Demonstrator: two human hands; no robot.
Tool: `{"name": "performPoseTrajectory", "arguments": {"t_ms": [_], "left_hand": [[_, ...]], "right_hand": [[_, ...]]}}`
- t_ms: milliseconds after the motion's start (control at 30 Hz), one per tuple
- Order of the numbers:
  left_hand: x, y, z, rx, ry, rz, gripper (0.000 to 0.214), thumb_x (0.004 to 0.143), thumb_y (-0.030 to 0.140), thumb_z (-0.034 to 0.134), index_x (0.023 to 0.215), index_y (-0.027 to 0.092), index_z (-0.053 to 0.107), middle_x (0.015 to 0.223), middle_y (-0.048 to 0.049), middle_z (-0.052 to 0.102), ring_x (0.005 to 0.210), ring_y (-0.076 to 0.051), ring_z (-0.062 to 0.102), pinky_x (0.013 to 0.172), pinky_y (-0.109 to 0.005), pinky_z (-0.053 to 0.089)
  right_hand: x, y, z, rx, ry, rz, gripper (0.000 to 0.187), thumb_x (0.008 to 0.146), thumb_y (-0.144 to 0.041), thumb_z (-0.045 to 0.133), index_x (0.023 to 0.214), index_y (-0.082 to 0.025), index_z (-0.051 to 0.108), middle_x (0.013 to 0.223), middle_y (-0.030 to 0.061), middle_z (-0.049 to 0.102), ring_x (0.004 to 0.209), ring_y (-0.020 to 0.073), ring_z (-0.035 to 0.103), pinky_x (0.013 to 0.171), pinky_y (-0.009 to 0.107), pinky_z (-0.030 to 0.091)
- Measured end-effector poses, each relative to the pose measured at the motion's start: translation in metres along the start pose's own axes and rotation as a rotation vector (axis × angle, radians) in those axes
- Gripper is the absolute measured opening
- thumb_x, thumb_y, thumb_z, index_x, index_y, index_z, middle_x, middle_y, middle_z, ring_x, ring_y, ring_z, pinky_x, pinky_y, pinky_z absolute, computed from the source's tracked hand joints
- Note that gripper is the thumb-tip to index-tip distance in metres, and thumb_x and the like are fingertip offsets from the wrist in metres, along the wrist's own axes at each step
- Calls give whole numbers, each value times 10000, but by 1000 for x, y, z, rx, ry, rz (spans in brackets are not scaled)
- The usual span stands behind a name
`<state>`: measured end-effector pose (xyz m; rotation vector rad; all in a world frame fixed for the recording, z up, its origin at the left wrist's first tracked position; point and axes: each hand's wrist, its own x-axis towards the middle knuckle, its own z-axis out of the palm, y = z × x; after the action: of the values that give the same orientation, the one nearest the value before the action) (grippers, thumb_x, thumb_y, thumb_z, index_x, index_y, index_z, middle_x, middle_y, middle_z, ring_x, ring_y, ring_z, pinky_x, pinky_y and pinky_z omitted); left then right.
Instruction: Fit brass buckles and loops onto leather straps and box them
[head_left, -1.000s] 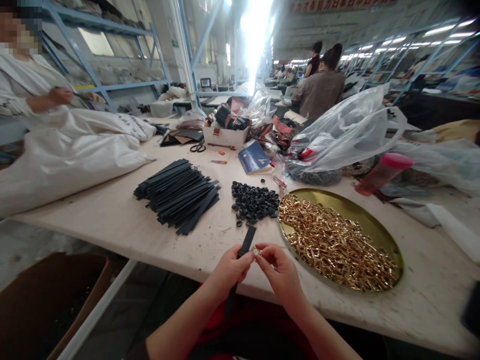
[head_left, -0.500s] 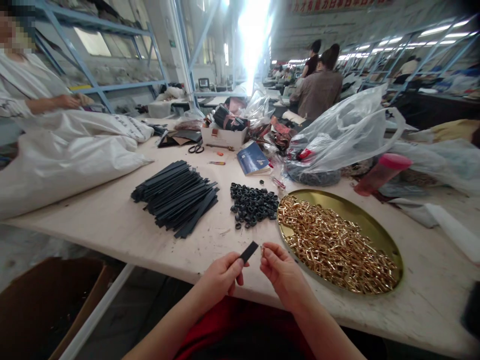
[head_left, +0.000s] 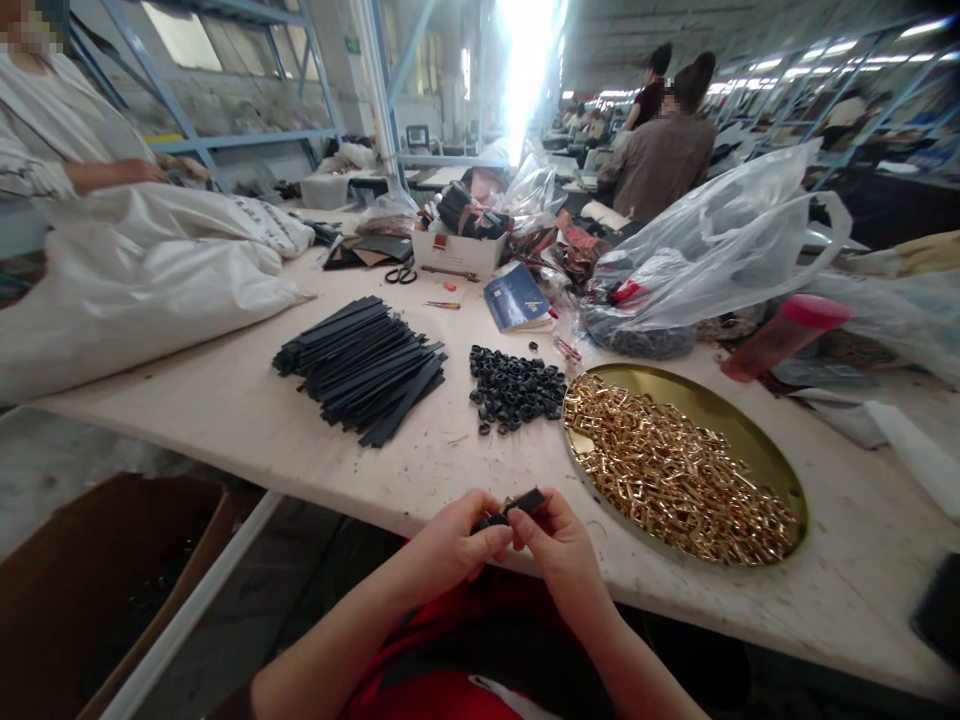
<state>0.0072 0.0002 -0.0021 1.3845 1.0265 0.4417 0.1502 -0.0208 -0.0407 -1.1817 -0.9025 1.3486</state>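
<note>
- In the head view, the left hand (head_left: 461,535) and right hand (head_left: 559,535) meet just over the near edge of the table (head_left: 225,395); a black strip (head_left: 529,500) spans the small gap between them.
- Both hands are pinching the strip between thumb and fingers; a small gold buckle (head_left: 508,503) sits at the gap, touching or very near the fingertips; whether the strip passes through it is too small to make out.
- The strip's long axis runs sideways, rising slightly away from the person toward the right; its visible end points right and forward, past the right thumb; the part at the left hand is mostly hidden by fingers.
- The buckle lies right of the left fingertips and left of the right thumb; neither hand is clearly nearer.
- Beyond the hands lie a pile of strips (head_left: 364,372), black loops (head_left: 517,390) and a gold tray (head_left: 757,440) of buckles; the right hand is nearer the tray.
</note>
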Motion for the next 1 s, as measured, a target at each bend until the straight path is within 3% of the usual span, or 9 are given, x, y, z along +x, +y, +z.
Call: {"name": "performPoseTrajectory", "arguments": {"t_ms": [133,300,600,833,900,1000], "left_hand": [[2,-8,2,-168,-15,-54,211,807,374,441,793,164,424,616,42,534,379,-37,347,377,-175,243],[9,-14,4,-273,36,-105,227,773,373,492,741,153,443,604,28,556,389,-38,387,389,-172,267],[19,-19,12,-283,97,-169,176,748,318,494,715,147,470,592,22,573,383,-37,379,402,-174,268],[16,-19,14,-163,198,-175,173,753,334,459,713,166,472,546,50,530,362,-50,329,386,-191,252],[15,-22,15,-70,234,-148,165,758,317,448,687,169,467,554,47,518,414,-69,374,424,-199,291],[9,-21,14,96,306,-55,158,767,295,443,673,171,471,616,27,538,575,-110,468,544,-219,352]], "right_hand": [[0,-3,2,-37,-110,62,244,719,-401,611,711,-162,558,590,-28,563,553,100,507,559,238,422],[4,0,2,57,-158,149,234,802,-397,495,733,-173,504,577,-36,540,517,105,519,564,260,425],[5,7,-3,-418,42,-118,223,822,-366,439,682,-194,464,565,-33,518,529,108,489,508,233,383],[16,1,-9,-314,-185,42,134,749,-312,508,714,-184,496,604,-32,532,577,119,510,566,248,414],[14,1,-10,-437,-160,-25,96,741,-282,512,715,-190,507,623,-21,549,595,133,514,574,259,407],[7,0,-11,-653,-134,-243,43,744,-234,521,724,-201,541,735,19,593,710,164,530,667,289,395]]}}
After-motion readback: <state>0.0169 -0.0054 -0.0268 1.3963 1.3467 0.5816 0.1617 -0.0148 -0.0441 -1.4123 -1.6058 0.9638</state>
